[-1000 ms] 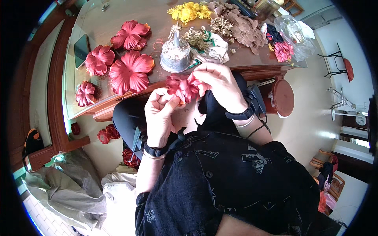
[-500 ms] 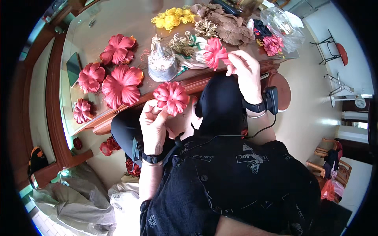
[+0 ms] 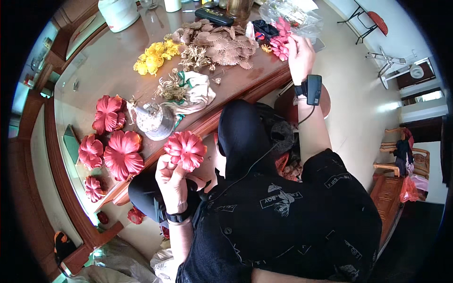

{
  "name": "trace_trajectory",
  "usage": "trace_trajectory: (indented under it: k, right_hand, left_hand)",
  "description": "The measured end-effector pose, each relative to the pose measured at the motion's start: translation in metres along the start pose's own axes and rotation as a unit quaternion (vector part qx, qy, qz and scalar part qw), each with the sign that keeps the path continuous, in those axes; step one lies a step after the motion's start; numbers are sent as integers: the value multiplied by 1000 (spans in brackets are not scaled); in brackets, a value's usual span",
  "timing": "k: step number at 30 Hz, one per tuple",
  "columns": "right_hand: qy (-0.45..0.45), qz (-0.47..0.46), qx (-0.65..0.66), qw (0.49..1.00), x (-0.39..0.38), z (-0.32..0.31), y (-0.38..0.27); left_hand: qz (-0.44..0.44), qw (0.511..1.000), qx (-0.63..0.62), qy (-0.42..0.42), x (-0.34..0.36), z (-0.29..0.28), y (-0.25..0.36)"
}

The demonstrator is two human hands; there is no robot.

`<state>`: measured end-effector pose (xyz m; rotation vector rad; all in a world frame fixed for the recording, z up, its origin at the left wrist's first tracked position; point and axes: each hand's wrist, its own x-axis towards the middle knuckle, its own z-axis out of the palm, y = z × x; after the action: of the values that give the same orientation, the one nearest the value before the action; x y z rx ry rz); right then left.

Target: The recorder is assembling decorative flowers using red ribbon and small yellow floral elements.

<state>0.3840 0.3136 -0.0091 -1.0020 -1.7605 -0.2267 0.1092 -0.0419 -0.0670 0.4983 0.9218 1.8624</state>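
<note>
My left hand [image 3: 171,185] is closed on a layered red-pink artificial flower [image 3: 186,150], holding it up by its lower edge above my lap. At the table's far right, my right hand [image 3: 301,57] pinches a pink petal piece [image 3: 283,27] between its fingertips. This piece overlaps a pink artificial flower [image 3: 279,49] on the table, so where one stops and the other starts is hard to see. Larger red artificial flowers [image 3: 123,153] lie at the table's left. Near the front edge stands a grey, cone-topped container [image 3: 158,123] with whitish residue on it.
On the table [image 3: 108,61] are yellow flowers [image 3: 153,59], brown serrated pieces [image 3: 231,46], dried-looking stamens [image 3: 194,56], a white glove [image 3: 200,92], a black case [image 3: 213,16] and a clear plastic bag [image 3: 302,21]. A round stool [image 3: 323,101] stands by the table's right end.
My right hand has moved away to the far right, carrying the petal piece to the flower there. The left hand keeps its flower over my lap. The whole view has shifted.
</note>
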Motion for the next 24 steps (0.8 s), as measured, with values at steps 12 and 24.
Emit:
trace_trajectory:
  k: [12, 24]
  right_hand:
    - [-88, 8, -39, 995, -36, 52, 40]
    - [-80, 44, 127, 988, -34, -1, -58]
  left_hand:
    - [-5, 999, 29, 18, 2, 1, -7]
    - [-30, 999, 22, 7, 3, 9, -4]
